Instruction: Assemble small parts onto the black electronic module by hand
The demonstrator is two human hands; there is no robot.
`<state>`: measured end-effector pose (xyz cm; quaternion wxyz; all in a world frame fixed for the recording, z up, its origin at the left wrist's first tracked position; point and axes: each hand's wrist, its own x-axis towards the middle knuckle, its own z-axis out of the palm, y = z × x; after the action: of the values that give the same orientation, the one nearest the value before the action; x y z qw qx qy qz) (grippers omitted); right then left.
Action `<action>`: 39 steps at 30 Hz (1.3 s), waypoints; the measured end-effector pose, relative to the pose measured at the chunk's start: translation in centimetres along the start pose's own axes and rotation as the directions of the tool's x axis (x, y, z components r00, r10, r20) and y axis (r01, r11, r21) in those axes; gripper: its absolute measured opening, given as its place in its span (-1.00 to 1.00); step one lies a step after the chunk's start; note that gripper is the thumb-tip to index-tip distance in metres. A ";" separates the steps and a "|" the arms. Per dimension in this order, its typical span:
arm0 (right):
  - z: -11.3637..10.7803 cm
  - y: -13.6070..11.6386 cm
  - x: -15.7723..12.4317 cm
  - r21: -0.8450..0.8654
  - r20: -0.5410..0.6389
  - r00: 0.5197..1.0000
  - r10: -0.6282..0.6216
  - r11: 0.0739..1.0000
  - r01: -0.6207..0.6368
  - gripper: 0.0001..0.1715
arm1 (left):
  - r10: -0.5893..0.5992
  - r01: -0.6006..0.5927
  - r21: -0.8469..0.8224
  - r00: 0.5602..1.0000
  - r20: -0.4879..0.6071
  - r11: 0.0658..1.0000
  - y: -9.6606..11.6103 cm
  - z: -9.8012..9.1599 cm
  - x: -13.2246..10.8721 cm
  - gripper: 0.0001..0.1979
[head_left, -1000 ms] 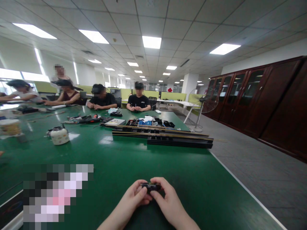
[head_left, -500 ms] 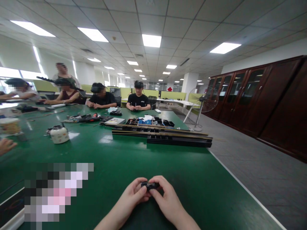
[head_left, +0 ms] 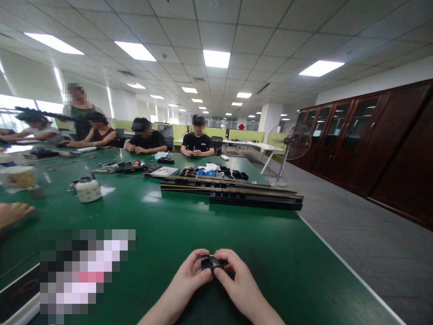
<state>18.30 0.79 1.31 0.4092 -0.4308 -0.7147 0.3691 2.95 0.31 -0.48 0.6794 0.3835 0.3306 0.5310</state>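
Observation:
Both my hands meet low in the middle of the view, just above the green table point(head_left: 162, 225). Between their fingertips sits a small black part point(head_left: 211, 262). My left hand point(head_left: 190, 275) pinches its left end with thumb and fingers curled. My right hand point(head_left: 237, 282) grips its right end the same way. What the part is in detail cannot be made out.
Long black rails point(head_left: 237, 194) lie across the table ahead, with small boxes behind them. A white jar point(head_left: 88, 189) stands at the left, and another person's hand point(head_left: 13, 212) rests at the left edge. Several people sit at the far end. Wooden cabinets point(head_left: 372, 144) line the right wall.
My hands have kept hold of the black part and turned it slightly. Another person's hand has come further in at the left edge. The view has shifted a little.

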 end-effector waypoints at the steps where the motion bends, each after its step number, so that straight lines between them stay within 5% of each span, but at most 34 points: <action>1: 0.0 0.1 0.0 0.002 0.002 1.000 0.003 1.000 -0.003 -0.77 | 0.001 -0.001 -0.005 1.000 0.000 1.000 0.0 0.1 0.0 -0.55; 12: -0.2 0.2 0.0 -0.005 0.006 1.000 0.022 1.000 -0.022 -0.80 | 0.013 -0.013 0.017 1.000 -0.009 1.000 -0.5 -0.2 0.2 -0.53; 39: -2.6 2.3 0.9 -0.023 -0.465 0.880 0.096 0.992 -0.121 -0.57 | 0.028 -0.027 0.016 0.996 -0.083 1.000 -0.7 -0.4 0.2 -0.43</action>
<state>21.12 2.87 0.55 0.5354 -0.5562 -0.5803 0.2594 3.02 0.46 -1.29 0.6547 0.3707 0.3575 0.5534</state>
